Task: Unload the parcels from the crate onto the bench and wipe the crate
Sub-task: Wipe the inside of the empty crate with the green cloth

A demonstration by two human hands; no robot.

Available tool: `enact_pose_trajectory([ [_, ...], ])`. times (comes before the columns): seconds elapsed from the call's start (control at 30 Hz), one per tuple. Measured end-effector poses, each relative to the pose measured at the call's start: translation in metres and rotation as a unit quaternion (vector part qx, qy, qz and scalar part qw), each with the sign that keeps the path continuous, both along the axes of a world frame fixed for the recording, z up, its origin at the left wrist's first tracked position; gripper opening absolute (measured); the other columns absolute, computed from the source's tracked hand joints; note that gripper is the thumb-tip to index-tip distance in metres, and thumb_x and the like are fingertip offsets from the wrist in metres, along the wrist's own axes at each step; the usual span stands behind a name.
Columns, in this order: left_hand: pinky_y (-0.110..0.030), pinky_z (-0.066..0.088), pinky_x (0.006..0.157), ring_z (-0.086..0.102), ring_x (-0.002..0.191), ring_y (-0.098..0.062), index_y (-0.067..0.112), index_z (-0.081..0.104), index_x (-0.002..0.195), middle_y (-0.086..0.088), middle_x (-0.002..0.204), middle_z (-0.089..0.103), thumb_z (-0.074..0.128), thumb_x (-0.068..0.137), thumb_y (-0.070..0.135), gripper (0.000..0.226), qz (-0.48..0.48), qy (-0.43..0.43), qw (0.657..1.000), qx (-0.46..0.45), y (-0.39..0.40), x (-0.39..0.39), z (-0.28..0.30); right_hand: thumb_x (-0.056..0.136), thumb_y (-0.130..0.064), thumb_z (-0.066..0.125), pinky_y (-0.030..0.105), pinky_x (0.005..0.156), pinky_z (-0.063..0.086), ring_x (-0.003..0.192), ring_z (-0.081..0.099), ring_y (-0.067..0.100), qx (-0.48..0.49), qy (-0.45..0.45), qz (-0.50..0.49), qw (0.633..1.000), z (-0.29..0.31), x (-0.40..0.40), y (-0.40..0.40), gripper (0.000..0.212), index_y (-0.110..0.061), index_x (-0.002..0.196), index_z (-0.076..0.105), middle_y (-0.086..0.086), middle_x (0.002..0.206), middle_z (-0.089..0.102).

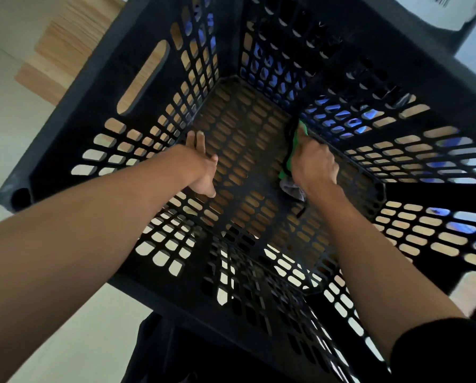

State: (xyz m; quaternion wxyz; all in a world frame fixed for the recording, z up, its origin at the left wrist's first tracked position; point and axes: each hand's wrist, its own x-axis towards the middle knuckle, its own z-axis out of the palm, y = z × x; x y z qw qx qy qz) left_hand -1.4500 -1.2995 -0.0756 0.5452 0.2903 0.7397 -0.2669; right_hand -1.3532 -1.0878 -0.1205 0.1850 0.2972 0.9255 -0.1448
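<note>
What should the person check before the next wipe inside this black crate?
1. Parcels out of the crate: ok, its floor holds only hands and cloth.
2. Cloth held: ok, right hand presses it at the floor's right edge.
3. Crate steadied: ok, left hand rests flat against the left wall.
4. Floor wiped all over: cannot tell.
5. Parcel on the bench: cannot tell, only a corner shows.

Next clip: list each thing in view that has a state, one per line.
crate: upright on the bench, no parcels inside.
cloth: green, pressed against the crate floor by the right wall.
right hand: grips the cloth.
left hand: fingers straight, resting at the left inner wall.
parcel: outside the crate, top right.
</note>
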Motion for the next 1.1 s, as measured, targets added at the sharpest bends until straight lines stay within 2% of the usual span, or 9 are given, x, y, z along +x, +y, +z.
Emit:
enact_pose_trajectory([
  [0.13, -0.065, 0.015, 0.122, -0.025, 0.15, -0.044, 0.026, -0.009, 0.162, -0.022, 0.16, -0.035, 0.049, 0.1, 0.06, 0.091, -0.022, 0.011, 1.0, 0.014, -0.002, -0.003, -0.001, 0.102, -0.024, 0.038, 0.045, 0.079, 0.043, 0.109, 0.062, 0.045, -0.011, -0.024, -0.084, 0.996, 0.01, 0.036, 0.021, 0.051, -0.039, 0.151, 0.039, 0.022, 0.123, 0.064],
  [0.23, -0.061, 0.012, 0.124, -0.014, 0.154, -0.043, 0.029, -0.005, 0.163, -0.02, 0.165, -0.024, 0.047, 0.101, 0.059, 0.086, -0.036, 0.02, 0.998, 0.036, -0.006, -0.01, 0.001, 0.101, -0.031, 0.041, 0.045, 0.085, 0.046, 0.112, 0.061, 0.045, -0.015, -0.059, -0.168, 0.984, 0.015, 0.06, 0.038, 0.042, -0.018, 0.139, 0.054, 0.024, 0.125, 0.064],
  [0.3, -0.055, 0.014, 0.125, 0.0, 0.156, -0.039, 0.03, -0.003, 0.163, -0.016, 0.17, -0.009, 0.046, 0.103, 0.054, 0.081, -0.03, 0.029, 0.996, 0.074, -0.007, -0.017, 0.007, 0.101, -0.031, 0.042, 0.045, 0.091, 0.047, 0.117, 0.059, 0.046, -0.042, -0.074, -0.197, 0.977, 0.018, 0.072, 0.048, 0.043, -0.013, 0.139, 0.055, 0.026, 0.129, 0.061],
  [0.53, -0.04, 0.028, 0.12, 0.03, 0.15, -0.032, 0.019, 0.031, 0.16, -0.01, 0.165, 0.029, 0.042, 0.106, 0.048, 0.062, 0.016, 0.019, 0.982, 0.19, 0.013, 0.008, 0.048, 0.103, -0.033, 0.045, 0.038, 0.105, 0.042, 0.129, 0.053, 0.042, -0.168, -0.022, -0.181, 0.969, 0.037, 0.083, 0.045, 0.046, -0.013, 0.144, 0.052, 0.025, 0.142, 0.054],
  [0.6, -0.039, 0.025, 0.121, 0.027, 0.152, -0.031, 0.02, 0.027, 0.161, -0.01, 0.167, 0.027, 0.043, 0.106, 0.048, 0.064, 0.029, 0.008, 0.976, 0.214, 0.02, 0.023, 0.056, 0.103, -0.032, 0.046, 0.037, 0.105, 0.04, 0.13, 0.052, 0.04, -0.201, 0.01, -0.157, 0.967, 0.044, 0.075, 0.031, 0.044, -0.017, 0.144, 0.051, 0.022, 0.142, 0.056],
  [0.77, -0.042, 0.03, 0.121, 0.029, 0.151, -0.033, 0.027, 0.018, 0.163, -0.013, 0.165, 0.03, 0.045, 0.104, 0.051, 0.069, 0.085, 0.043, 0.953, 0.286, 0.026, 0.038, 0.076, 0.103, -0.037, 0.051, 0.032, 0.115, 0.03, 0.144, 0.039, 0.033, -0.258, 0.089, -0.111, 0.956, 0.067, 0.053, -0.003, 0.065, -0.026, 0.161, 0.025, 0.013, 0.159, 0.041],
  [0.97, -0.035, 0.034, 0.116, 0.044, 0.143, -0.029, 0.023, 0.044, 0.154, -0.009, 0.155, 0.048, 0.054, 0.101, 0.05, 0.06, 0.264, 0.08, 0.868, 0.413, 0.019, 0.038, 0.109, 0.103, -0.039, 0.053, 0.021, 0.109, 0.034, 0.138, 0.047, 0.017, -0.281, 0.202, -0.083, 0.935, 0.108, 0.033, -0.028, 0.065, -0.022, 0.16, 0.028, 0.002, 0.156, 0.046],
  [1.03, -0.032, 0.034, 0.116, 0.045, 0.143, -0.024, 0.021, 0.045, 0.153, -0.005, 0.155, 0.049, 0.056, 0.1, 0.048, 0.06, 0.311, 0.082, 0.826, 0.463, 0.012, 0.042, 0.121, 0.103, -0.039, 0.054, 0.015, 0.101, 0.036, 0.127, 0.052, 0.007, -0.267, 0.242, -0.059, 0.931, 0.129, 0.029, -0.037, 0.064, -0.024, 0.16, 0.03, -0.002, 0.151, 0.051],
  [1.1, -0.026, 0.036, 0.108, 0.051, 0.136, -0.02, 0.017, 0.049, 0.15, -0.002, 0.148, 0.056, 0.057, 0.1, 0.043, 0.057, 0.349, 0.092, 0.778, 0.515, 0.006, 0.045, 0.133, 0.102, -0.04, 0.054, 0.012, 0.093, 0.038, 0.111, 0.052, -0.004, -0.254, 0.276, -0.04, 0.926, 0.152, 0.024, -0.047, 0.063, -0.026, 0.159, 0.031, -0.008, 0.139, 0.057],
])
